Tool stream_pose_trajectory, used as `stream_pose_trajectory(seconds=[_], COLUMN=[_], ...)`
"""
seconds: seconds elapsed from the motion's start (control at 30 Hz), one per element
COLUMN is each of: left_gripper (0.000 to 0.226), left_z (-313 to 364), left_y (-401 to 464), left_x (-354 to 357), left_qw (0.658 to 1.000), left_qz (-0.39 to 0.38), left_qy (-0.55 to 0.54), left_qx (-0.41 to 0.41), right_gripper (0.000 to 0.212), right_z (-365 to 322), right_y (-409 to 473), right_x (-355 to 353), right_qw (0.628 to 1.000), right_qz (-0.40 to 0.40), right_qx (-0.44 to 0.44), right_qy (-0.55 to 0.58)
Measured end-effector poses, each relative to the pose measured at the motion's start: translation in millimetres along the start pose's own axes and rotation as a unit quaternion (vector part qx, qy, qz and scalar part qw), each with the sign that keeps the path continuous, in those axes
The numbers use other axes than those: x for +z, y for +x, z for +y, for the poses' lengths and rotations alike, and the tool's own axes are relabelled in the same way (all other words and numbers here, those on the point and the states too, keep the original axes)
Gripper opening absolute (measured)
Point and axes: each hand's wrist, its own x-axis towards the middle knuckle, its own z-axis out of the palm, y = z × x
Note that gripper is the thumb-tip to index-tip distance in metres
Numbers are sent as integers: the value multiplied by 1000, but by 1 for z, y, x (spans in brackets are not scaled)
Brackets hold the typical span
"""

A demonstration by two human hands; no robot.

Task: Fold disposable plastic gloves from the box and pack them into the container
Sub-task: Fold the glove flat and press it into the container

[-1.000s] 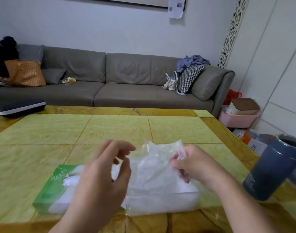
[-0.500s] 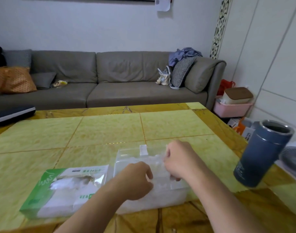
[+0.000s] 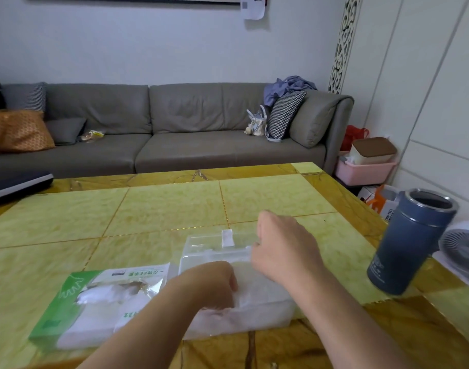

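Note:
A green and white glove box [image 3: 95, 302] lies at the table's near left, its top torn open with white plastic showing. Right beside it stands a clear plastic container [image 3: 209, 246], lid flipped back, with a pile of folded translucent gloves [image 3: 257, 291] inside. My left hand [image 3: 209, 286] sits in the container's near left part, its curled fingers holding a glove down on the pile. My right hand [image 3: 284, 249] hovers over the container's right side, thumb at the rim. Its fingers point down behind the back of the hand and are hidden.
A dark blue open tumbler [image 3: 411, 241] stands near the table's right edge, with a small white fan [image 3: 462, 251] behind it. A dark flat case [image 3: 17, 182] lies at the far left corner. A grey sofa [image 3: 174, 134] runs behind the yellow-green table [image 3: 174, 206].
A second ago both hands held a glove up above the container. They then brought it down into the container. Now the right hand has lifted a little, while the left stays on the pile.

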Motion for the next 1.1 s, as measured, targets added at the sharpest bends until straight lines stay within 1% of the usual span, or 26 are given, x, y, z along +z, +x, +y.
stream_pose_trajectory(seconds=[0.07,0.1,0.13,0.2,0.27,0.3,0.33,0.4,0.47,0.57,0.63,0.7,0.8,0.83,0.87,0.9,0.93,0.97,1.0,1.03,1.07,1.1], left_gripper=[26,17,13,10,12,11,20,39,48,48,48,47,28,24,21,18,17,19,25,31,38,43], left_z=[-1,-1,1,2,2,1,1,3,2,1,-2,-2,3,4,5,6,4,2,-2,-5,-8,-9], left_y=[3,2,1,-1,-1,-2,-2,-6,-9,-13,-13,-15,-13,-10,-8,-6,-5,-4,-2,-1,0,-1], left_x=[3,4,5,6,6,5,5,1,0,-3,-4,-5,-4,-2,-1,1,3,5,7,7,7,5], left_qw=[999,998,997,997,997,997,998,998,999,998,998,996,985,982,982,985,990,993,995,996,997,998], left_qz=[-2,-2,0,-1,10,11,7,2,5,16,20,50,165,186,185,166,138,112,93,80,72,64], left_qy=[46,63,72,80,76,73,65,55,46,51,57,69,39,14,-8,-23,-30,-34,-37,-41,-36,-23], left_qx=[16,19,21,15,16,19,16,15,19,22,23,25,34,39,41,37,28,18,10,4,3,4], right_gripper=[2,7,11,11,16,14,12,26,21,17,10,16,9,15,20,15,15,21,21,14,16,26], right_z=[-13,-19,-23,-26,-21,-17,-14,-11,-11,-13,-15,-18,-18,-18,-18,-18,-18,-18,-18,-18,-17,-16], right_y=[-6,-9,-11,-9,-3,1,5,8,7,3,6,12,19,20,19,19,18,17,16,15,14,14], right_x=[4,8,12,19,26,30,33,37,35,34,36,38,42,42,42,42,42,41,39,37,35,33], right_qw=[996,992,988,984,980,976,971,960,953,950,939,920,907,905,902,899,897,895,898,903,908,910], right_qz=[-17,-52,-93,-159,-197,-217,-239,-275,-291,-291,-315,-358,-394,-401,-405,-410,-412,-412,-408,-398,-389,-387], right_qx=[-42,-44,-43,-23,-1,11,18,34,30,20,26,37,22,12,3,-5,-7,-3,-2,-4,-4,2], right_qy=[83,109,119,78,33,11,-14,-51,-84,-109,-137,-156,-148,-145,-147,-151,-159,-168,-167,-162,-154,-148])
